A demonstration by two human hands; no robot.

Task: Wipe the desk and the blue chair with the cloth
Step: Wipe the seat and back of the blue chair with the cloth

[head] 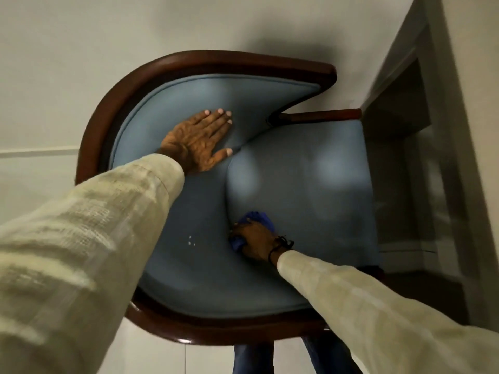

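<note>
I look straight down on the blue chair, upholstered in blue fabric with a dark curved wooden frame. My left hand lies flat with fingers spread on the padded backrest, near the crease where it meets the seat. My right hand presses a bunched blue cloth against the seat, close to the seam with the backrest. Most of the cloth is hidden under that hand. A few white specks sit on the fabric left of the cloth. The desk is not clearly identifiable.
Pale tiled floor surrounds the chair on the left and far side. A grey-white piece of furniture or door frame stands right against the chair's right edge. My legs in blue jeans show below the chair frame.
</note>
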